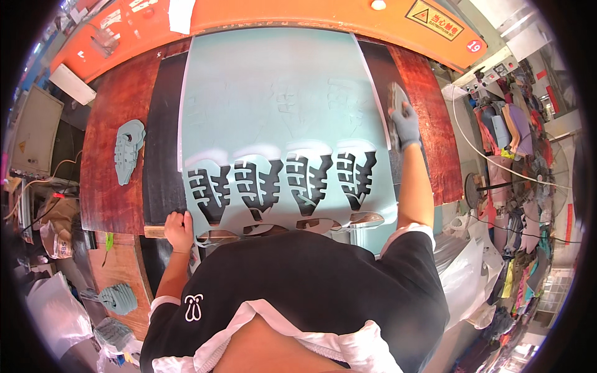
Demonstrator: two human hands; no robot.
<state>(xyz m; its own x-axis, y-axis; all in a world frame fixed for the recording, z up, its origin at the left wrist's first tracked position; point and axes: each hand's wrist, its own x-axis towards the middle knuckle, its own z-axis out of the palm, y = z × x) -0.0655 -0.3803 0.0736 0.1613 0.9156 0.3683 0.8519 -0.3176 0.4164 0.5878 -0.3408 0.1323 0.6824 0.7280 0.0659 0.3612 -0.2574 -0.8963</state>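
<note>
A person in a black top with white trim [298, 273] occupies the lower centre of the frame, both arms extended over the counter [118, 87], a red-brown surface with black strips. At lower left, the bare left hand [180, 230] rests at the counter's front edge, fingers curled, just beside the near left corner of a pale grey-green, flexible sheet [280, 59]; whether its grip is closed on the sheet cannot be told. The sheet lies flat through the centre, its near margin passing the front edge. Four dark, branching cut-outs [268, 197] cross its nearer half in a row; faint outlines mark the farther half. At centre right, the right hand [408, 127], in a grey glove, has its grip closed around a dark grey, narrow object [397, 95], partly hidden by the fingers, near the sheet's right margin. At centre left lies a grey-green, slotted cut piece [129, 152]. An orange machine beam [255, 15] spans the top.
</note>
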